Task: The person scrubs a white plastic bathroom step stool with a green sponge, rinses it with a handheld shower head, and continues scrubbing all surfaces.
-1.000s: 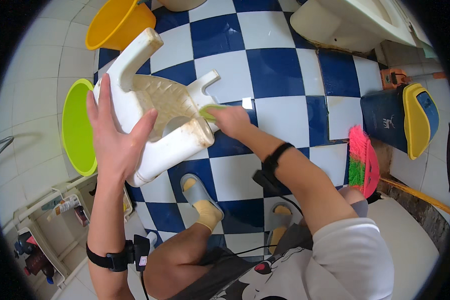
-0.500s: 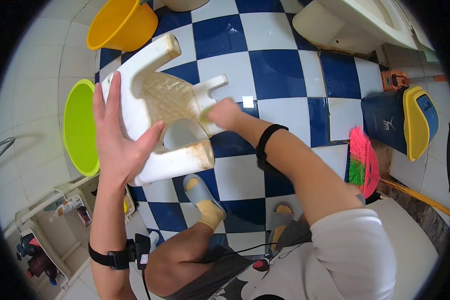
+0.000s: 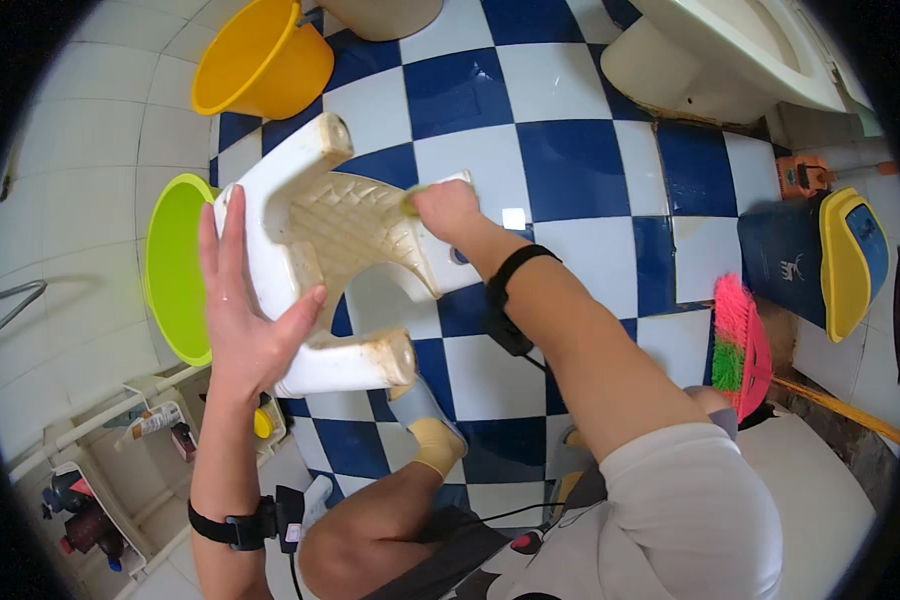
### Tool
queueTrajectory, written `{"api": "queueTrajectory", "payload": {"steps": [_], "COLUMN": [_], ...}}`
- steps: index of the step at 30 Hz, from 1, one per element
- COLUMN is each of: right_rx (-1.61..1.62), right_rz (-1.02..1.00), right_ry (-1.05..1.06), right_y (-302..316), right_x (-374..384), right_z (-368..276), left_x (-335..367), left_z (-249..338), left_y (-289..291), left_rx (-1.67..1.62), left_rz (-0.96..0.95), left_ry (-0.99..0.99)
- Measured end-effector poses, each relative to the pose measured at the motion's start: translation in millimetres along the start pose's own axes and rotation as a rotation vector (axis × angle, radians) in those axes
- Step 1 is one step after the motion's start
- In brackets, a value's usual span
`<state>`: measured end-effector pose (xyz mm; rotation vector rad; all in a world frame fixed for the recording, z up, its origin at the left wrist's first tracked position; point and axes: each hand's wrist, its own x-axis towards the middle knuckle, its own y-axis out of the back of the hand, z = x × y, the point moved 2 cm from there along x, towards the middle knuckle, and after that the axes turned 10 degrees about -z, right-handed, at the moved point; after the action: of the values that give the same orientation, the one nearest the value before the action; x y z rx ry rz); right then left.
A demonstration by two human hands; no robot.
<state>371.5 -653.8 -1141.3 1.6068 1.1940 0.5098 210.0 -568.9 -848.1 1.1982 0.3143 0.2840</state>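
A white plastic stool with stubby legs is held tilted in front of me, its ribbed underside yellowed and its leg ends stained brown. My left hand grips its left side, fingers stretched along the outside and thumb over the near edge. At the stool's right part, my right hand is closed on a small yellow-green scrubbing pad, pressed against the plastic. Most of the pad is hidden by my fingers.
Left of the stool stands a lime-green basin, with a yellow bucket beyond it. A toilet, a lidded bin and a pink-green brush are on the right. A shelf rack sits at lower left.
The stool has tilted a little, its near leg shifting left. My right hand with the pad has moved toward the projecting part at the stool's right. The whole view has shifted slightly.
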Motion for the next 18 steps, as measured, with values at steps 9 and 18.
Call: {"api": "queueTrajectory", "payload": {"steps": [9,18], "right_rx": [0.176,0.584], "right_rz": [-0.070,0.078], "right_ry": [0.023,-0.686], "right_y": [-13.0,17.8], "right_x": [-52.0,-7.2], "right_z": [-8.2,68.5], "left_x": [-0.8,8.8], "left_z": [-3.3,20.6], "left_y": [-0.6,-4.8], "left_rx": [-0.041,0.015], "left_rz": [0.030,0.026], "left_ry": [0.022,0.033]}}
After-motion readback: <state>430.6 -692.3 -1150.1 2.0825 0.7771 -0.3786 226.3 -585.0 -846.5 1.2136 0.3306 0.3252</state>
